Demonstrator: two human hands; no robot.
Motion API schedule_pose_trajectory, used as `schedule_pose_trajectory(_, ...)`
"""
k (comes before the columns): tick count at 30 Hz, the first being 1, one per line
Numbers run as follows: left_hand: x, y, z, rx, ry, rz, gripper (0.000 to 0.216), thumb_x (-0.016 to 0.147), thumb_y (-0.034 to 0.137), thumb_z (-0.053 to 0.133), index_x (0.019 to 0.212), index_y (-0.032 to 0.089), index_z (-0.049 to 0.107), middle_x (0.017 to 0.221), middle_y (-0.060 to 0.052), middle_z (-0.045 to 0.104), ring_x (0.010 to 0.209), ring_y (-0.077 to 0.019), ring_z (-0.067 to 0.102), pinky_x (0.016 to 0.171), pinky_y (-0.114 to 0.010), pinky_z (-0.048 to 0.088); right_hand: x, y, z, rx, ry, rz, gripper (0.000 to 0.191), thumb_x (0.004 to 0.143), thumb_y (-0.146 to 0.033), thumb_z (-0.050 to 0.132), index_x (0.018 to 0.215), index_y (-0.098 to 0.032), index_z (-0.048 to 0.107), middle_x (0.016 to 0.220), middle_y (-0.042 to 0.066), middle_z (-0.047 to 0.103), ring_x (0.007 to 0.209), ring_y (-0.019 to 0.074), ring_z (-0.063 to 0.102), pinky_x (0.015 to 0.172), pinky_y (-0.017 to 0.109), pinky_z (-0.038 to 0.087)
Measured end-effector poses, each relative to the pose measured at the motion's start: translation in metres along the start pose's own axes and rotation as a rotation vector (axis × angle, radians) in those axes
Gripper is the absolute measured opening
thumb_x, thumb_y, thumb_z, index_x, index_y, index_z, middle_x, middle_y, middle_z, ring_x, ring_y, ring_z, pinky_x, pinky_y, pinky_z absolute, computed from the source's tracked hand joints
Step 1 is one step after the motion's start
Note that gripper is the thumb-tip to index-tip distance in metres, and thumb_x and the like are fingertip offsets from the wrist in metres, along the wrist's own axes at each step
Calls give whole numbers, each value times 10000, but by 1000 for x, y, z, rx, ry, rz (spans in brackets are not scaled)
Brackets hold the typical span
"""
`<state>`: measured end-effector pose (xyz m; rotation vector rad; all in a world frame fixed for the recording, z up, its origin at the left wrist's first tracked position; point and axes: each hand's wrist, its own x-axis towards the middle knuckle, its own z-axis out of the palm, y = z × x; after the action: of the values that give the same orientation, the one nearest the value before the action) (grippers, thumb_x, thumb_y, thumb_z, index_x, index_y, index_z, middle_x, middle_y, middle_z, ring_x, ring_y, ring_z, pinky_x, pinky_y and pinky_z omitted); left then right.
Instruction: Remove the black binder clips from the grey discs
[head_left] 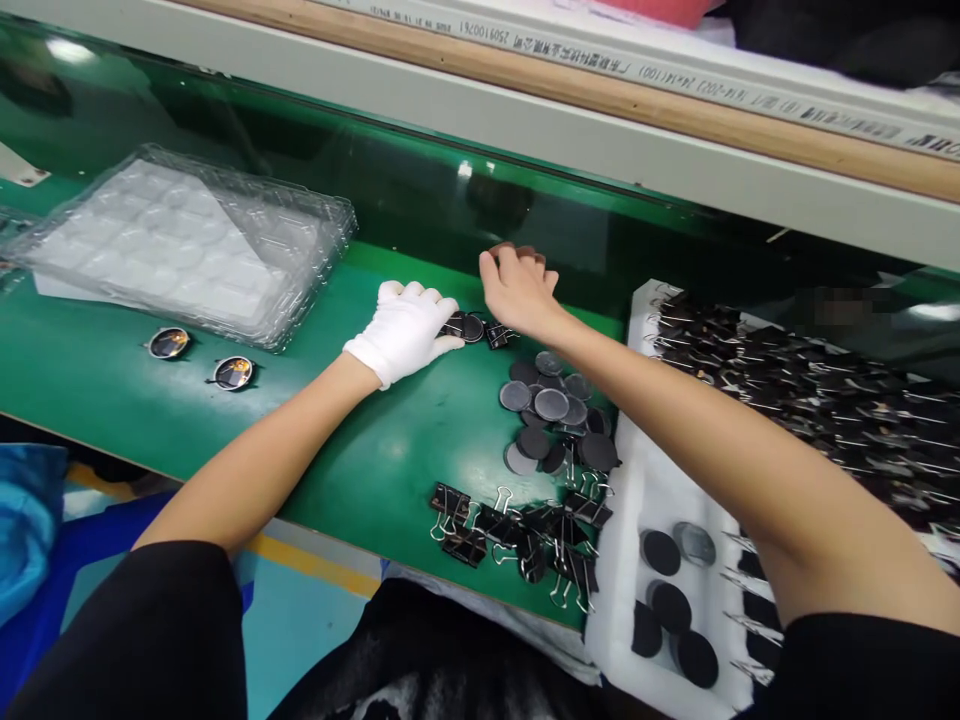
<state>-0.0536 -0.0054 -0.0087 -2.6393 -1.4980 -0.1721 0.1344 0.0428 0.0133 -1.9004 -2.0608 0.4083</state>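
Note:
My left hand (412,328), in a white glove, is closed over the green bench. Its thumb and forefinger grip a black binder clip (453,325), partly hidden by the glove. A round dark disc (472,327) lies against that clip, and another binder clip (498,335) sits just to the right. Beyond them my bare right hand (519,287) is raised by the dark glossy panel, its fingers curled; whatever they hold, if anything, is hidden. Nearer to me are a heap of round black and grey discs (551,404) and a pile of black binder clips (525,530).
Clear plastic trays (307,235) with white paper stand at the left rear. Two small round metal-rimmed pieces (233,373) lie before them. On the right, a white foam tray (611,600) holds discs and many rows of binder clips. The glossy panel (420,190) borders the bench's back.

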Motion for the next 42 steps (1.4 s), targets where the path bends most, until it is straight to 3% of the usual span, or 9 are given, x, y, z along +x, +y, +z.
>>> schedule_pose_trajectory(4, -1, 0, 0, -19, -1, -17, 433, 968, 566, 623, 1153, 181, 701, 1092, -148, 721, 1063, -367, 614, 934, -500, 343, 5, 3, 21, 49, -109, 84, 620, 1078, -571, 166, 1510, -238, 462, 1613, 198, 367, 1554, 392, 241, 1206, 683, 203)
schedule_pose_trajectory(7, -1, 1, 0, -64, -24, -57, 440, 955, 559, 646, 1169, 177, 693, 1077, -145, 724, 1048, -364, 628, 937, -491, 342, 8, 15, 25, 85, -90, 119, 610, 1083, -542, 132, 1527, -258, 439, 1627, 184, 344, 1582, 368, 182, 1215, 694, 164)
schedule_pose_trajectory(17, -1, 18, 6, -170, -6, -85, 464, 932, 573, 666, 1169, 174, 685, 1041, -135, 738, 1021, -366, 644, 970, -517, 340, 16, 34, 42, 96, 47, 211, 636, 1087, -541, 29, 1406, -298, 523, 1529, 162, 430, 1540, 362, 270, 1174, 720, 213)
schedule_pose_trajectory(29, -1, 21, 9, -158, 48, -73, 502, 942, 608, 608, 1183, 179, 705, 1039, -151, 753, 1055, -384, 640, 988, -547, 357, 11, 22, 28, 54, 31, 274, 610, 1107, -534, 64, 1441, -261, 496, 1542, 174, 419, 1532, 385, 287, 1181, 678, 257)
schedule_pose_trajectory(31, -2, 19, -1, -190, 60, -91, 478, 953, 599, 589, 1174, 198, 725, 1039, -134, 767, 1044, -371, 656, 983, -535, 376, 1, 20, 8, 111, 4, 137, 624, 1113, -508, 19, 1436, -285, 503, 1501, 141, 468, 1474, 346, 377, 1175, 612, 322)
schedule_pose_trajectory(33, -3, 17, -15, -303, 63, -122, 421, 974, 567, 553, 1129, 227, 748, 1016, -91, 780, 997, -325, 680, 945, -478, 417, -15, 21, -18, 158, -29, -170, 607, 1120, -527, 56, 1427, -294, 525, 1444, 117, 529, 1385, 314, 466, 1147, 547, 386)
schedule_pose_trajectory(37, -5, 19, -36, -690, -26, -113, 464, 1014, 559, 461, 923, 204, 746, 907, -39, 766, 841, -213, 675, 740, -324, 455, -51, 25, -69, 89, -198, -743, 454, 1049, -554, 505, 1274, -195, 670, 1211, 123, 667, 1141, 313, 603, 1018, 495, 482)
schedule_pose_trajectory(39, -7, 25, -37, -790, -75, -54, 506, 1029, 545, 421, 862, 177, 727, 862, -46, 751, 807, -192, 663, 709, -302, 466, -68, 27, -91, 31, -253, -806, 339, 1021, -438, 580, 1164, -168, 726, 1101, 109, 700, 1038, 287, 642, 954, 460, 500)
schedule_pose_trajectory(42, -10, 35, -30, -832, -34, 33, 499, 1049, 511, 376, 1101, 172, 738, 1044, -67, 779, 936, -204, 707, 864, -318, 543, -96, 36, -125, -35, -229, -701, 240, 1013, -314, 572, 1087, -183, 758, 1057, 76, 731, 970, 248, 673, 907, 415, 502)
